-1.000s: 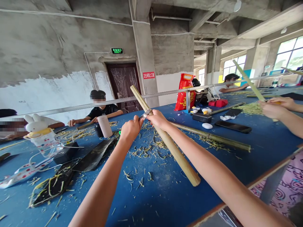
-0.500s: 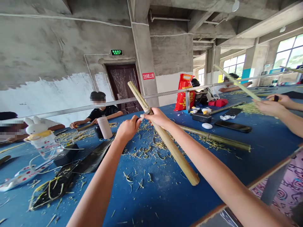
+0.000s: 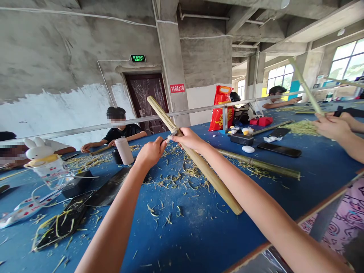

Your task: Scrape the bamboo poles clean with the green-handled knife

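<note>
Right hand (image 3: 190, 139) wrapped tight around bamboo (image 3: 212, 178), gripping it above the middle. The pole slants, its top end up and left of the hand and its bottom end resting on the blue counter (image 3: 199, 235) nearer the body. Left hand (image 3: 150, 151) fisted just left of the right, clenching a blade (image 3: 170, 137) whose tip meets the bamboo beside the right thumb. Shavings (image 3: 176, 178) litter the counter under both hands. A second pole (image 3: 261, 165) lies to the right of them.

1. Nearer than both hands, the blue table (image 3: 193, 242) is bare but for shavings (image 3: 170, 182); the slanting bamboo pole (image 3: 210, 178) crosses it.
2. Left of the left hand (image 3: 150, 151): white cup (image 3: 124, 150), black sheet (image 3: 109, 191).
3. Right of the right hand (image 3: 189, 138), a lying bamboo stalk (image 3: 257, 165) bars the way.
</note>
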Demonstrator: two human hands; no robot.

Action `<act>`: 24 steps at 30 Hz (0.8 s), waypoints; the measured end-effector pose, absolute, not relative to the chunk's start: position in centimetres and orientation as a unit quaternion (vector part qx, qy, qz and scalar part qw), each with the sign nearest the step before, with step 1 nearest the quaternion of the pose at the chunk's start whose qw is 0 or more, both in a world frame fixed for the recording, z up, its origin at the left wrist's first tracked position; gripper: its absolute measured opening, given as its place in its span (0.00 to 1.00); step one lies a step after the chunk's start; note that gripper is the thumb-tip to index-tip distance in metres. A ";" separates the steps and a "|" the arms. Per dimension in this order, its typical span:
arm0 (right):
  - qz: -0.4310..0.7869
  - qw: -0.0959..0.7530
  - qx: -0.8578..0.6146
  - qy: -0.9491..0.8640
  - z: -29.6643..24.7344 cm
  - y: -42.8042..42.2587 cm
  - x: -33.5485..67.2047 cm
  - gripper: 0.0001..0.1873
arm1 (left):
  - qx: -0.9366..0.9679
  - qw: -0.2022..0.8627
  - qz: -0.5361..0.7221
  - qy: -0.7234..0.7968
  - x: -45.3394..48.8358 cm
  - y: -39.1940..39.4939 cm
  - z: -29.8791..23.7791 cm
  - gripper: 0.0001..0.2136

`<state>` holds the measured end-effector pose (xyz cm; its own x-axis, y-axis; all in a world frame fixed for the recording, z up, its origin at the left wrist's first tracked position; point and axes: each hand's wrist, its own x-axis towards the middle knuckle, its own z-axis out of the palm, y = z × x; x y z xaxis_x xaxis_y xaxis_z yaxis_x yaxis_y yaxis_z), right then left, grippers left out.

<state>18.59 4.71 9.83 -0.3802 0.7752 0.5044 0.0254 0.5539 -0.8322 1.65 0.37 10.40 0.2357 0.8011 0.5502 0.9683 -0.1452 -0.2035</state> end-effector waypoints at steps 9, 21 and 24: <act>0.393 0.476 -0.291 -0.731 9.1 5.2 18.0 0.18 | -0.706 0.280 -0.133 -0.637 2.8 0.0 9.7 0.26; 0.327 0.468 -0.363 -0.737 8.8 5.5 18.2 0.19 | -0.675 0.297 -0.129 -0.663 3.9 -0.2 8.8 0.25; 0.321 0.463 -0.378 -0.735 8.9 5.4 18.2 0.21 | -0.671 0.305 -0.132 -0.663 3.9 0.1 8.6 0.26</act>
<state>18.20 5.43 8.86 -0.2863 0.8522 0.4380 0.2583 0.5088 -0.8212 3.88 0.11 8.59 0.0866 0.8092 0.5811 0.9702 0.0639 -0.2336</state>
